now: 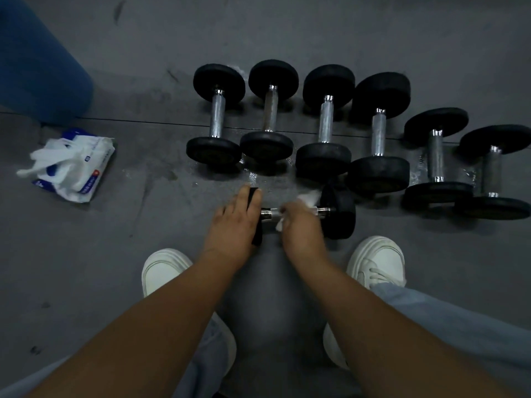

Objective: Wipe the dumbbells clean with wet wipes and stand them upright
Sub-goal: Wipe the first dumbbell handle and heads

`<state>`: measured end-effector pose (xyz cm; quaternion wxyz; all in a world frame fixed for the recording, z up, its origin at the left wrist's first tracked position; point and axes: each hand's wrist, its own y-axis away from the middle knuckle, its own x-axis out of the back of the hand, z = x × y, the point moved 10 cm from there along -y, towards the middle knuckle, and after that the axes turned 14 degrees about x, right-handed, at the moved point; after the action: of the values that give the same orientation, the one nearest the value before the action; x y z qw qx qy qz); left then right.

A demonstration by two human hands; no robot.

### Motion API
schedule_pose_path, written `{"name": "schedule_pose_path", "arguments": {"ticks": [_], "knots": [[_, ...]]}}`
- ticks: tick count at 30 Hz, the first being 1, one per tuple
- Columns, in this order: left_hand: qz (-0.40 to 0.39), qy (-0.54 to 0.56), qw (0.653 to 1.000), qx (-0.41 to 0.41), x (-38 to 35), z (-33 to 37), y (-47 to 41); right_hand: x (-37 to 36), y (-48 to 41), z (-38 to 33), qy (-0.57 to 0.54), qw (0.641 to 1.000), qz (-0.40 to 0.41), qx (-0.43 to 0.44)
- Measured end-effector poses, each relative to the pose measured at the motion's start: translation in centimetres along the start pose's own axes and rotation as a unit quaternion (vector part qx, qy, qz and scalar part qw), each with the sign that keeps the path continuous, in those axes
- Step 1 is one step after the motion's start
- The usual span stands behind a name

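Dumbbell (340, 214), one, lying crosswise on the grey floor (143, 239), just beyond a pair of white shoes: left shoe (163, 268), right shoe (376, 262). Pale-blue trouser legs (459, 320) are nearer still. It has black round heads and a chrome bar (323, 209). Left grip (234, 225): laid over the left head, fingers close to straight and reaching across its top edge, thumb out to the side, clamped on nothing. Right grip (301, 228): curled round the bar with a white wipe (311, 196) bunched inside, clamped on wipe and bar together. Wipe ends stick out above and below the knuckles, and this hand is blurred. The right head is bare and in plain view. Row of six dumbbells (324, 130), next out: side by side, all lying flat with bars pointing away from the person, none upright. The near heads of the third and fourth sit just beyond the held one's right head, and the row steps nearer toward the right. Wet patches (253, 175) shine on the floor by the second and fifth. Pack (86, 168) of wipes: well off to the left, about level with the row's near heads, with a white sheet (37, 165) pulled partly out. Blue rounded object (37, 58): farthest, upper left corner, kind not discernible.
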<state>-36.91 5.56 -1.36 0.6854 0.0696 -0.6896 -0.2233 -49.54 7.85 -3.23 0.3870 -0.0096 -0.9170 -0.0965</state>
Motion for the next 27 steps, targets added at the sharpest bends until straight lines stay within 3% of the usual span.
{"name": "schedule_pose_path", "arguments": {"ticks": [2, 3, 4, 6, 7, 8, 11, 12, 14, 17, 18, 19, 22, 25, 27], "knots": [[0.004, 0.002, 1.0, 0.002, 0.0, 0.0, -0.1, -1.3, -0.1, -2.3, -0.047, 0.997, -0.025, 0.059], [-0.001, 0.002, 1.0, 0.002, -0.1, 0.0, -0.2, -0.4, -0.3, -1.8, -0.079, 0.996, 0.009, 0.037], [-0.005, 0.002, 1.0, 0.002, -0.3, 0.0, -0.3, 1.0, -0.4, -0.2, -0.121, 0.99, 0.071, -0.022], [-0.01, 0.007, 1.0, 0.0, -0.3, -0.1, -0.4, 1.9, 1.0, 3.8, -0.249, 0.933, 0.189, -0.178], [-0.01, 0.011, 1.0, -0.001, -0.3, -0.1, -0.4, 1.1, 1.5, 4.7, -0.297, 0.905, 0.208, -0.225], [-0.008, 0.013, 1.0, -0.001, -0.2, -0.1, -0.4, 0.3, 1.4, 4.5, -0.311, 0.9, 0.195, -0.233], [-0.005, 0.016, 1.0, -0.005, -0.1, 0.1, -0.2, 0.1, -0.8, 2.2, -0.16, 0.976, 0.064, -0.134], [-0.004, 0.015, 1.0, -0.006, -0.1, 0.1, -0.2, 1.2, -1.1, 2.4, -0.104, 0.985, 0.069, -0.117], [-0.004, 0.015, 1.0, -0.005, -0.1, 0.0, -0.3, 2.6, -1.1, 3.0, -0.063, 0.984, 0.115, -0.12], [-0.005, 0.016, 1.0, -0.005, -0.1, 0.0, -0.4, -0.1, -1.4, 0.8, -0.081, 0.995, 0.026, -0.043], [-0.005, 0.014, 1.0, -0.004, 0.0, 0.0, -0.6, -0.8, -1.3, 0.5, -0.126, 0.991, 0.006, -0.053], [-0.007, 0.011, 1.0, -0.002, 0.1, 0.0, -0.7, -0.7, -1.1, 0.9, -0.189, 0.977, 0.031, -0.09], [-0.02, 0.014, 1.0, -0.002, 0.1, -0.1, -0.8, 0.0, 0.5, 3.6, -0.378, 0.883, 0.155, -0.231], [-0.017, 0.024, 1.0, -0.003, 0.5, 0.0, -0.8, -2.5, 1.4, 1.5, -0.469, 0.845, 0.066, -0.248], [-0.023, 0.023, 0.999, 0.001, 0.5, 0.0, -0.9, -3.1, 1.7, 1.1, -0.53, 0.8, 0.071, -0.272]]}}
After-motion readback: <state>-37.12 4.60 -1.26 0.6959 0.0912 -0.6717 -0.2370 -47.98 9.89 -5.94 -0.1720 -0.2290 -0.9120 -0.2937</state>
